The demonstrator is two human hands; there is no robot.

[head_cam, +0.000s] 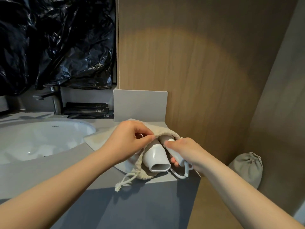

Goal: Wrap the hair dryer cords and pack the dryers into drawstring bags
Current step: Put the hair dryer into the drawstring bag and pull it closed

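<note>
Along the bottom of the frame the grey surface (92,164) shows its darker front face, and two bare forearms reach over it from the lower corners toward the middle. At its right corner lies a beige drawstring bag (140,169), its mouth turned to the right and its knotted drawstring (125,178) trailing to the front edge. A white hair dryer (155,156) sits half inside that mouth, nozzle toward the camera and rear end under the cloth.

The left hand (127,138) pinches the upper hem of the bag between thumb and forefinger, lifting it over the dryer. The right hand (186,152) is curled round the dryer's white handle, thumb on top, with a loop of white power cord (183,174) hanging just below the fingers.

Lower right, beyond the surface's end, a second bag (247,167), full and drawn closed, rests on a lower wooden ledge (214,204) against the wall.

Left of centre, a white oval basin (41,139) is sunk into the surface, and the bag's far end lies just beside its rim. Behind the basin stands a dark metal tap (56,100), and beside it a few flat black packets (89,111) are stacked against the back. A short grey upstand (140,105) closes the surface's right rear corner.

Wood-grain panelling (189,55) fills the upper right, lit by a soft warm pool of light. Crumpled black plastic sheeting (54,42) covers the upper left.
</note>
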